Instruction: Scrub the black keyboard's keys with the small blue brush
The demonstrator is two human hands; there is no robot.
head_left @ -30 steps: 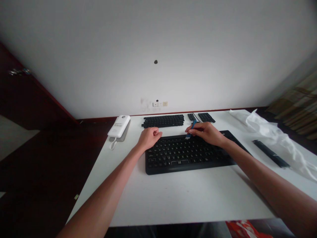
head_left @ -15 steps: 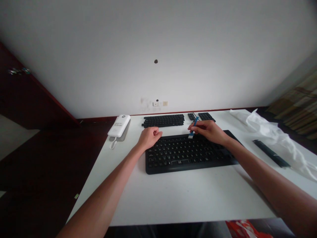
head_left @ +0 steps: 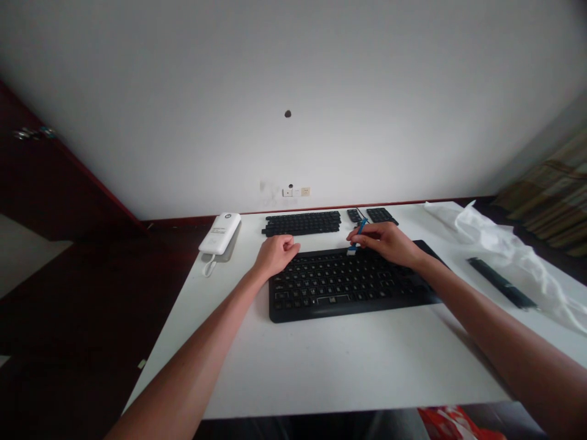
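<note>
A black keyboard base [head_left: 321,308] with its keycaps off lies on the white table, its small key posts showing. At its upper left corner rests my left hand [head_left: 276,253], closed in a loose fist with nothing visible in it. My right hand [head_left: 387,244] pinches the thin handle of a small blue brush [head_left: 361,227]. The brush's pale bristles [head_left: 351,252] point down at the keyboard's far edge, near the top row. My right hand and wrist cover part of the keyboard's right side.
Rows of black keycaps [head_left: 302,223] lie behind the keyboard, with smaller keycap groups [head_left: 380,215] to their right. A white power bank [head_left: 221,234] with a short cable sits at left. At right are a dark strip [head_left: 501,283] and a crumpled white plastic bag [head_left: 499,238].
The brush tip has shifted very slightly left along the keyboard's far edge. My left hand keeps its place and shape.
</note>
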